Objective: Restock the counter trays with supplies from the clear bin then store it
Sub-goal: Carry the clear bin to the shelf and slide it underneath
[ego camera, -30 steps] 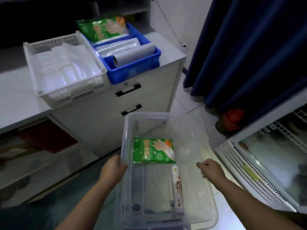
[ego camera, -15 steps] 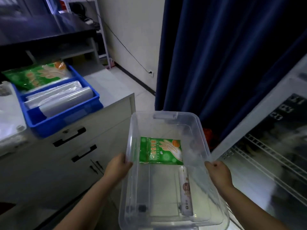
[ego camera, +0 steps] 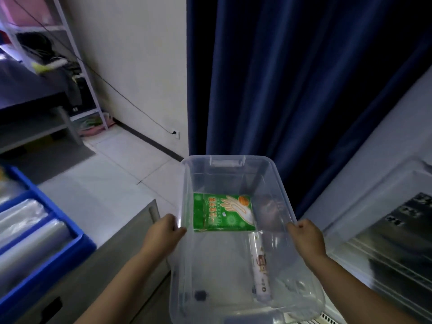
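Left hand: clenched on the left rim of the clear bin.
Right hand: gripped the right rim.
Bin look: see-through plastic, open top; green glove packet flat inside, white roll beside the right wall.
Bin place: held off the floor between the counter's blue tray and the navy curtain.
Bin axis: long side ran away from the person, the far end toward the curtain.

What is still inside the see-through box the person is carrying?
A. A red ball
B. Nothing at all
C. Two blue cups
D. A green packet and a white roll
D: the clear bin, held by the left hand and right hand, contains a green packet and a white roll.
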